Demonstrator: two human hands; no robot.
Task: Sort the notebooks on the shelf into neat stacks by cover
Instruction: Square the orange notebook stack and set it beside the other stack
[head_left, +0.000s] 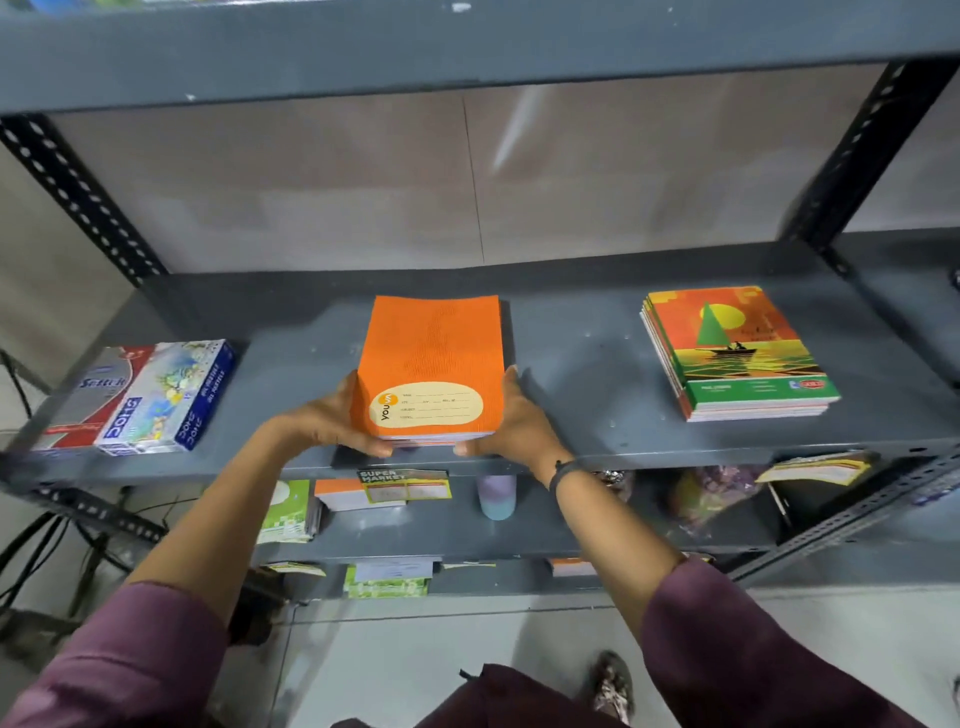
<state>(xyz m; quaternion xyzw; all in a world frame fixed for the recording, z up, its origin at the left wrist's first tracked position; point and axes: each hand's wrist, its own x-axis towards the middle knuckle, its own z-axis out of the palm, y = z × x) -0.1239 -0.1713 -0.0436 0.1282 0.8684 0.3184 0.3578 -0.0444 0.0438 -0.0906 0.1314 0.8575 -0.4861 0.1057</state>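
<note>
A stack of orange notebooks (431, 353) with a cream oval label lies in the middle of the grey metal shelf (587, 364). My left hand (332, 421) grips its near left corner and my right hand (514, 415) grips its near right corner, thumbs along the sides. The stack's near end juts slightly over the shelf's front edge. At the right of the same shelf sits a separate stack of notebooks with a sailboat-and-sun cover (737, 353), squared but slightly fanned at its left edge.
Two boxed art sets (145, 397) lie at the shelf's left end. The lower shelf holds green notebooks (291, 512), an orange pad (340, 493), a pale cup (497, 496) and bagged items (711, 493). Slotted uprights frame both sides; cables hang at the lower left.
</note>
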